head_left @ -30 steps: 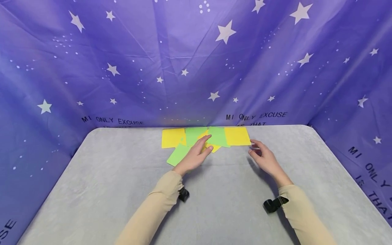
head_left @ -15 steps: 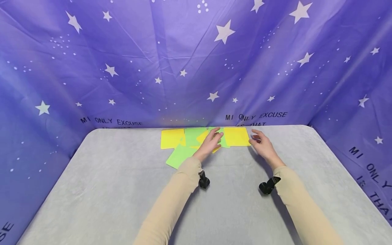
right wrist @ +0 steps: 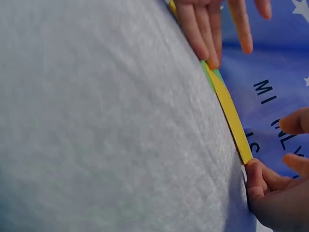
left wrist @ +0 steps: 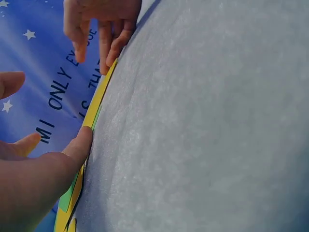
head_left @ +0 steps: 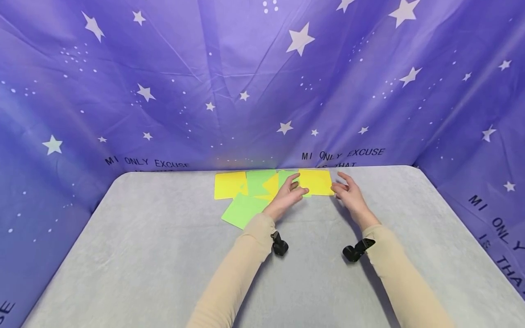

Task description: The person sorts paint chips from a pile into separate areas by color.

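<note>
Flat, thin square sheets in yellow and green lie along the far table edge. A yellow sheet (head_left: 316, 182) forms the right end of the row, beside a green sheet (head_left: 283, 176) that my left hand partly covers. My left hand (head_left: 285, 196) lies over this join, fingers spread, its thumb tip over the yellow sheet; the left wrist view shows a fingertip (left wrist: 86, 133) on the sheets' near edge. At the yellow sheet's right edge is my right hand (head_left: 352, 198), fingers loosely bent; in the right wrist view, its lower fingers (right wrist: 256, 174) meet the sheet's corner.
Further left are another yellow sheet (head_left: 229, 187), a green sheet (head_left: 258, 182), a yellow piece (head_left: 271, 184) overlapping it, and a tilted green sheet (head_left: 242, 212) in front. A starry purple curtain (head_left: 197, 91) rises behind the grey-covered table (head_left: 164, 255).
My left hand has moved right, from over the middle sheets to the join with the right-hand yellow sheet. My right hand has shifted slightly forward along that sheet's right edge.
</note>
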Tool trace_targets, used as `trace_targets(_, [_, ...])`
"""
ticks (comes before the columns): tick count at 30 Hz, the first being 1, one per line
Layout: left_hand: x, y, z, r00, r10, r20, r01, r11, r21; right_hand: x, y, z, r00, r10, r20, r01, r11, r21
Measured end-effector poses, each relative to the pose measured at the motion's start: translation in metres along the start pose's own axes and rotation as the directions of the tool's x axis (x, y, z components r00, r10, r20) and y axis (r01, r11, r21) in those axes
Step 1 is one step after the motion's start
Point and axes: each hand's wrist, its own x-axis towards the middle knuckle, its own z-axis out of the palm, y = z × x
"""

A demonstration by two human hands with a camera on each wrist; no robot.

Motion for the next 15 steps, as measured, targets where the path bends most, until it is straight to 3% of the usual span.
trace_targets(4, [-0.002, -0.001, -0.001, 1.000, -0.007, -0.002, 0.007, 0.996, -0.086, -0.005, -0.003, 0.002, 0.997, 0.074, -0.019, -0.071, 0.987, 0.145])
trace_targets(7, [-0.005, -0.002, -0.001, 1.000, -0.012, -0.006, 0.011, 0.992, -0.122, -0.011, -0.002, 0.003, 0.995, 0.096, -0.027, -0.089, 0.978, 0.189])
trace_targets(15, [-0.018, -0.005, -0.005, 0.999, 0.010, -0.047, -0.017, 0.987, -0.157, -0.030, 0.009, 0.007, 0.999, 0.000, -0.043, 0.000, 1.000, -0.001])
